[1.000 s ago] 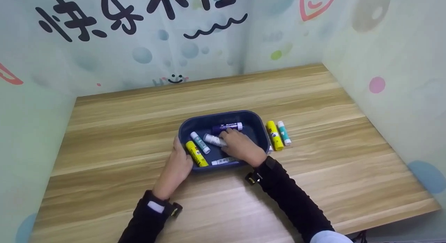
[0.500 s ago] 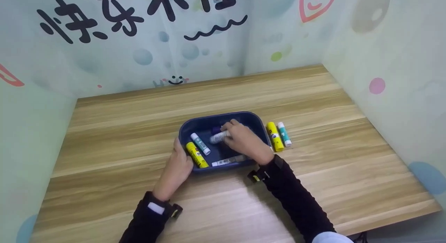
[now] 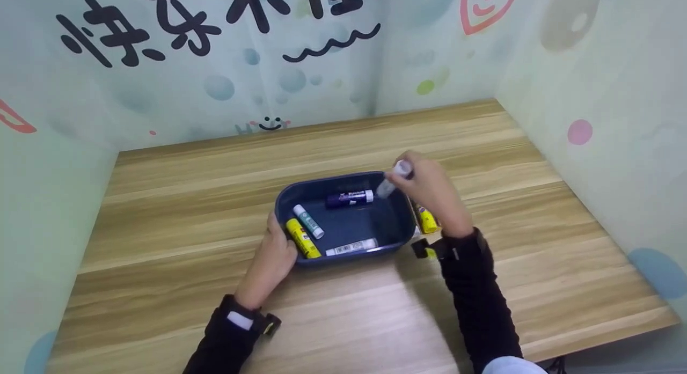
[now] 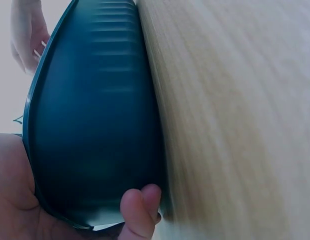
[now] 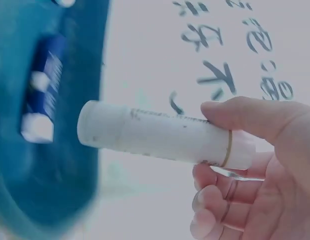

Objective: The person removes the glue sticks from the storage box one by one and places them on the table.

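Fingers of the right hand [image 3: 429, 194] pinch a white glue stick [image 3: 393, 178], held tilted in the air above the far right corner of the dark blue tray [image 3: 343, 181]. The left hand [image 3: 271, 261] grips the tray's near left rim, thumb curled over it, on the wooden counter [image 3: 188, 191]. A purple stick [image 3: 350, 198], a yellow stick [image 3: 302, 237] and two white ones lie in the tray.

Backdrop [image 3: 214, 57]: black characters "快乐不" legible, rest cropped.

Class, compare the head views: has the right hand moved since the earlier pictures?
Yes. The right hand, holding a white glue stick, has risen out of the blue tray and shifted right, above its right rim.
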Demonstrator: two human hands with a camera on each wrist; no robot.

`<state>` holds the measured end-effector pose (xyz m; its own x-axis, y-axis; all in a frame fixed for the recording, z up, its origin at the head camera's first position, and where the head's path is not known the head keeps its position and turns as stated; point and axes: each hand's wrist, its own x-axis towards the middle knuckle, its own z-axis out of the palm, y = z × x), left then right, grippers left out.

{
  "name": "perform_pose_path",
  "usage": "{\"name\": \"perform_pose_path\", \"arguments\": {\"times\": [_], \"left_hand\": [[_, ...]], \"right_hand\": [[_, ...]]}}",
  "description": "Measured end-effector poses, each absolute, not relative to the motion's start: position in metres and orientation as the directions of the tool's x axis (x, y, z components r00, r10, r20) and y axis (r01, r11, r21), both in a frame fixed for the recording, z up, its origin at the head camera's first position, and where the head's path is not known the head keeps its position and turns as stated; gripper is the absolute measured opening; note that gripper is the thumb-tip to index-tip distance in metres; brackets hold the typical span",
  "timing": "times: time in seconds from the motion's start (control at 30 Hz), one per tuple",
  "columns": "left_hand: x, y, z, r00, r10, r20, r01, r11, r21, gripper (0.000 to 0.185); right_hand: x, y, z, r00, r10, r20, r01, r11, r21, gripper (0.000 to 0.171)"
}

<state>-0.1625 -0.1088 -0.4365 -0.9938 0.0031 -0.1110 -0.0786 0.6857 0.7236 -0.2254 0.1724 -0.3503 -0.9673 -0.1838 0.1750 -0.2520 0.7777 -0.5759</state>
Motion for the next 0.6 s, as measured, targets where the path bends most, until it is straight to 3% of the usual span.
{"name": "perform_pose_path", "arguments": {"times": [0.23, 0.47, 0.6], "left_hand": [[-0.163, -0.110, -0.435, -0.991, 0.017, -0.130, -0.083, 0.687, 0.722, 0.071], [-0.163, -0.109, -0.436, -0.995, 0.017, -0.095, -0.058, 0.677, 0.734, 0.071], [-0.163, -0.108, -0.437, -0.996, 0.016, -0.090, -0.056, 0.672, 0.738, 0.071]], "right_hand": [[-0.228, 0.221, -0.343, -0.994, -0.022, 0.111, -0.087, 0.773, -0.628, 0.033], [-0.238, 0.260, -0.355, -0.982, 0.099, -0.164, 0.186, 0.695, -0.695, 0.040], [-0.244, 0.273, -0.368, -0.964, 0.099, -0.248, 0.245, 0.699, -0.672, 0.032]]}}
